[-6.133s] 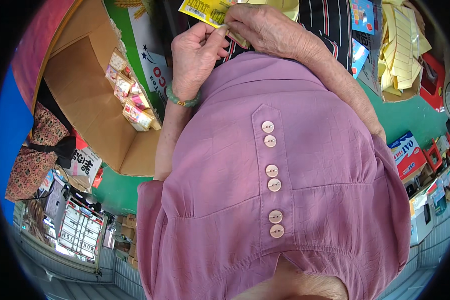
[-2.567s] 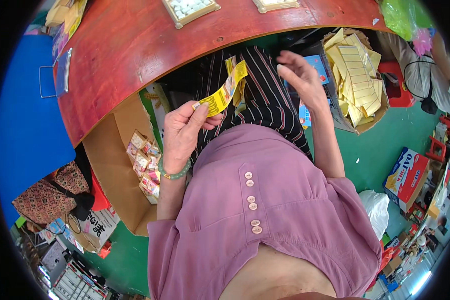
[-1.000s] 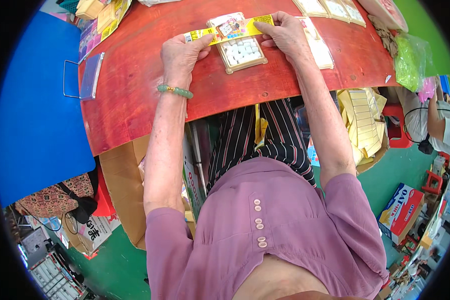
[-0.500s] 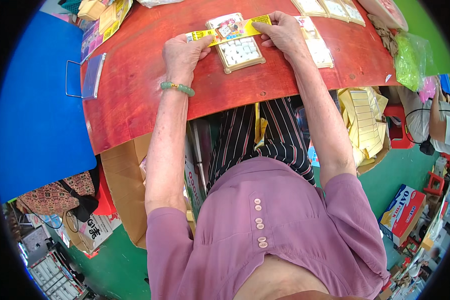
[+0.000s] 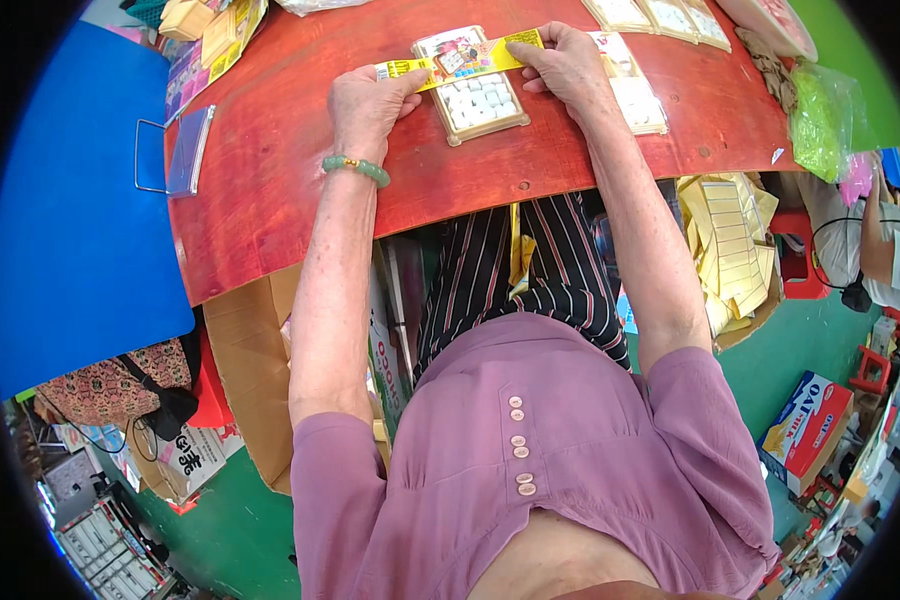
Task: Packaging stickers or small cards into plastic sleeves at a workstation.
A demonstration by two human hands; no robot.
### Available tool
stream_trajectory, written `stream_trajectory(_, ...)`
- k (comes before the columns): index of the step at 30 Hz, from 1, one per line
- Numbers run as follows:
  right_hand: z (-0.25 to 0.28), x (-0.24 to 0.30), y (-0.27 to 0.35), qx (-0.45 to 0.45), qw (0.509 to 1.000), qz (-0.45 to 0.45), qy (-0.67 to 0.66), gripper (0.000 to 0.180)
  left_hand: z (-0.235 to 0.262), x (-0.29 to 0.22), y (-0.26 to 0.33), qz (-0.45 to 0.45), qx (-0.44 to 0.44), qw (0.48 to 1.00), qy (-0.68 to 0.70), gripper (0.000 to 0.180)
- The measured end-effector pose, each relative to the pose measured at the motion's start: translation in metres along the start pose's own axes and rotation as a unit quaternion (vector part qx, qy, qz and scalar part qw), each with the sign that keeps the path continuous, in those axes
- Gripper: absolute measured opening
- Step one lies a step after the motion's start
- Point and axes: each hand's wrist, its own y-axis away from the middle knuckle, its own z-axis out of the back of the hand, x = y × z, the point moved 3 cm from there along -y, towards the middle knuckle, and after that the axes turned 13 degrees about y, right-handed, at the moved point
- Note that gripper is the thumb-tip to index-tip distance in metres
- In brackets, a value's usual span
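Note:
A printed yellow paper sleeve (image 5: 470, 62) stretches sideways between my two hands. My left hand (image 5: 370, 100), with a green bead bracelet at its wrist, pinches the left end between thumb and fingers. The right end is gripped by my right hand (image 5: 562, 68), its thumb lying on top. Beneath the strip, on the red table, lies a shallow tan tray (image 5: 484, 132) filled with small white pieces, its middle hidden by the strip. Whether the strip touches the tray I cannot tell. Just right of my right hand sits another filled tray (image 5: 642, 105).
Several more filled trays (image 5: 660, 18) stand at the far right of the red table (image 5: 270, 190). A clear acrylic stand (image 5: 190, 152) sits at the left edge, beside a blue board (image 5: 80, 220). Green netting in a plastic bag (image 5: 820, 120) hangs at the right. Below are cardboard boxes (image 5: 250, 390).
Almost nothing differs. My left hand has shifted very slightly to the right, and both hands keep hold of the yellow paper sleeve over the tray.

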Motion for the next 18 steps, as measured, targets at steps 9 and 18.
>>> stream_trajectory(9, -0.003, 0.010, 0.005, -0.034, 0.990, 0.012, 0.138, 0.026, 0.005, 0.011, -0.013, -0.038, -0.012, 0.991, -0.125, 0.027)
stream_trajectory(18, -0.003, 0.004, 0.002, -0.102, 0.943, 0.078, 0.307, 0.032, -0.005, 0.003, -0.009, -0.056, 0.000, 0.963, -0.263, 0.025)
